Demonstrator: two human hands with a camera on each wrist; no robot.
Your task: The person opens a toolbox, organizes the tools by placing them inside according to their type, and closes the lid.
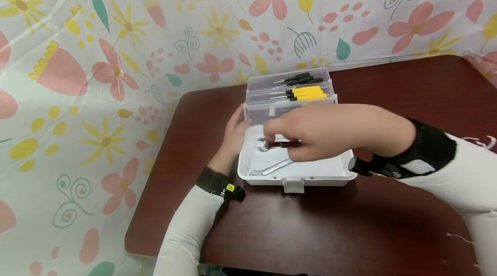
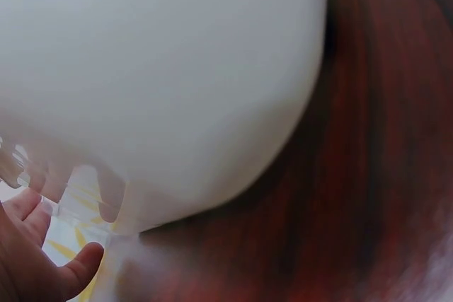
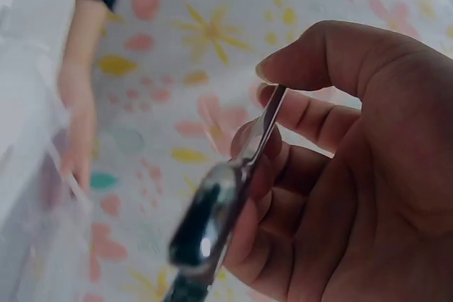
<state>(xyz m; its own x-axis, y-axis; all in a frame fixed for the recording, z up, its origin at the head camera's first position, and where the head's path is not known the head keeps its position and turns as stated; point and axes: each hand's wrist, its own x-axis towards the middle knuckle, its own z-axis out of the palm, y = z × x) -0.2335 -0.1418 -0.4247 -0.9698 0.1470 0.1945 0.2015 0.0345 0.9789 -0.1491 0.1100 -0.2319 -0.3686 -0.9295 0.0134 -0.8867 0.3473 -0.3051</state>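
Note:
My right hand [image 1: 310, 131] is above the white toolbox [image 1: 248, 180] and pinches a shiny metal wrench [image 1: 285, 144] between thumb and fingers. The right wrist view shows the wrench [image 3: 262, 139] slanting down from the fingertips, its near end blurred. Another silver wrench [image 1: 273, 168] lies in the box, its right end hidden below my right hand. My left hand [image 1: 234, 131] holds the left edge of the raised clear lid [image 1: 268, 107]. Some fingers of that hand [image 2: 39, 245] show through the clear plastic in the left wrist view.
Screwdrivers with yellow handles [image 1: 308, 92] and black handles [image 1: 304, 79] lie in the lid's compartments. A latch [image 1: 294, 186] hangs at the box's front. The dark wooden table [image 1: 310, 228] stands against a flower-patterned cloth [image 1: 217, 17].

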